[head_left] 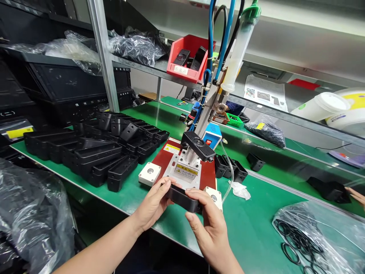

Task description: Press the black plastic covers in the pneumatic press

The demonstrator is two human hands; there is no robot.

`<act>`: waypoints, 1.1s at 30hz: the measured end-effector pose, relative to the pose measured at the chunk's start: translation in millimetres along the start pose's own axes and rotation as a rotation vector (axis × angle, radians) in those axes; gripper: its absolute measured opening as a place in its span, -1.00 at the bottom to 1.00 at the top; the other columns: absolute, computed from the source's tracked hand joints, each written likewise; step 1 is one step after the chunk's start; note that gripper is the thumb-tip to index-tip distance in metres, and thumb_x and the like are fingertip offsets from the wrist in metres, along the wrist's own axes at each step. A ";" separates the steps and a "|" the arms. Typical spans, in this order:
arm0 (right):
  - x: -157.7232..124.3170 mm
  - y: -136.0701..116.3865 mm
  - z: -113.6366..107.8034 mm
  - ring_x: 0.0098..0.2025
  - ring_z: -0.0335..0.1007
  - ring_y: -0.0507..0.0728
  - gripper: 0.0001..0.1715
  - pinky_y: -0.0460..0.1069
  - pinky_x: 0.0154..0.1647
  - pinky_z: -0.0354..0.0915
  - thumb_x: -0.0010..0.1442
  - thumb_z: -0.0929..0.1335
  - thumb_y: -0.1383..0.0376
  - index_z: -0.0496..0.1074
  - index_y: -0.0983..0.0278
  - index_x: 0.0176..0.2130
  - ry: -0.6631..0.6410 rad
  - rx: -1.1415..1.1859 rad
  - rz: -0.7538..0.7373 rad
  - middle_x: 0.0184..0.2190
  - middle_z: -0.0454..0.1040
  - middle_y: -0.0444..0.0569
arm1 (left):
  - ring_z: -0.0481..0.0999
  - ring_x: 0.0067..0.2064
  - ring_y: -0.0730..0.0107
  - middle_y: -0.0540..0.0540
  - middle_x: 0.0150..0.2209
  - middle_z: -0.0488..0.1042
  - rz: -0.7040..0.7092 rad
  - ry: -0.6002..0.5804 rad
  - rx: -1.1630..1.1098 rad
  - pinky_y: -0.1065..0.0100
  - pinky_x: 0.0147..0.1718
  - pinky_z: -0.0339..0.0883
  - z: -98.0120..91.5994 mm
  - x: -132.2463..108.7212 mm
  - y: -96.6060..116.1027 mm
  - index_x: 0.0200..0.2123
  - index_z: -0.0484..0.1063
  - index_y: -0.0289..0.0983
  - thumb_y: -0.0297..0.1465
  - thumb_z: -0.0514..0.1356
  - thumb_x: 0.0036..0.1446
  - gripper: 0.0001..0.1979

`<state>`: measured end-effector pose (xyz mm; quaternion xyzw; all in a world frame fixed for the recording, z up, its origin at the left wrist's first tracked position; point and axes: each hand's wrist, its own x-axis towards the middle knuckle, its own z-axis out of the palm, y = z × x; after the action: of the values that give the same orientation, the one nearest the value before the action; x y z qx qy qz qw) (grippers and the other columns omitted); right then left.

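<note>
Both my hands hold one long black plastic housing [182, 198] just above the front of a red and white fixture base [185, 167]. My left hand [152, 205] grips its left end with fingers curled round it. My right hand [209, 220] grips its right end, thumb on top. A second black housing [198, 145] sits mounted on the fixture's metal block, under a clear dispensing syringe [238, 49] fed by blue hoses. Two white push buttons [149, 173] [214, 196] flank the base.
Several black housings [94, 148] are piled at the left on the green bench [256, 228]. More lie right of the fixture [229, 167]. A clear bag of black rubber rings [308, 239] lies at the right. Another person's fingers [356, 196] show at the far right. A red bin [189, 57] sits on the shelf.
</note>
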<state>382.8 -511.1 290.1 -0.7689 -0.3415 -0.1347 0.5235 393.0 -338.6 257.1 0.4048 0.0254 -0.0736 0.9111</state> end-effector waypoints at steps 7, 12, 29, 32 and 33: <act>0.4 -1.2 -0.1 0.06 0.36 0.21 -0.62 0.12 0.08 0.36 0.24 0.38 0.33 0.35 0.12 0.05 0.019 -0.076 -0.082 -0.02 0.44 0.02 | 0.48 -0.18 0.40 -0.12 -0.11 0.50 0.009 0.015 -0.021 0.40 -0.19 0.34 2.3 3.3 -1.5 -0.10 0.33 -0.23 -0.15 0.28 0.13 -0.63; -1.3 -5.7 10.5 0.00 0.40 0.24 -0.51 0.14 0.02 0.40 0.22 0.40 0.32 0.29 0.16 0.12 -0.077 -0.153 -0.244 -0.08 0.47 0.06 | 0.50 -0.05 0.26 -0.15 0.02 0.45 -0.110 -0.032 -0.080 0.26 -0.04 0.32 8.8 -5.6 -0.8 0.14 0.16 -0.13 -0.14 0.34 0.04 -0.34; -13.7 4.2 -5.1 -0.15 0.45 0.20 -0.43 0.02 -0.15 0.44 0.15 0.41 -0.07 0.36 0.13 0.05 -0.313 -0.044 -0.163 -0.17 0.45 0.04 | 0.48 -0.05 0.17 -0.09 -0.12 0.50 -0.388 -0.589 0.116 0.21 0.01 0.25 -2.1 -17.9 -2.3 0.03 0.41 -0.24 -0.38 0.23 -0.14 -0.44; -21.4 11.0 -4.8 -0.32 0.40 0.16 -0.41 -0.01 -0.35 0.40 0.08 0.43 -0.12 0.38 0.15 -0.03 -0.150 -0.083 -0.172 -0.31 0.39 -0.02 | 0.47 -0.03 0.18 -0.13 -0.05 0.48 -0.413 -0.581 0.152 0.21 0.01 0.23 -10.8 -19.1 11.1 0.11 0.35 -0.20 -0.26 0.28 -0.03 -0.41; -22.0 11.9 -7.2 -0.34 0.39 0.15 -0.41 -0.01 -0.39 0.38 0.07 0.45 -0.12 0.38 0.16 -0.06 -0.074 -0.110 -0.173 -0.31 0.38 -0.02 | 0.48 -0.07 0.20 -0.15 -0.05 0.48 -0.390 -0.553 0.165 0.24 -0.05 0.26 -12.7 -19.8 16.9 0.10 0.36 -0.20 -0.23 0.29 0.00 -0.44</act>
<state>375.7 -528.6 272.1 -0.7686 -0.4178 -0.1694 0.4538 376.2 -315.7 263.1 0.4295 -0.1514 -0.3551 0.8164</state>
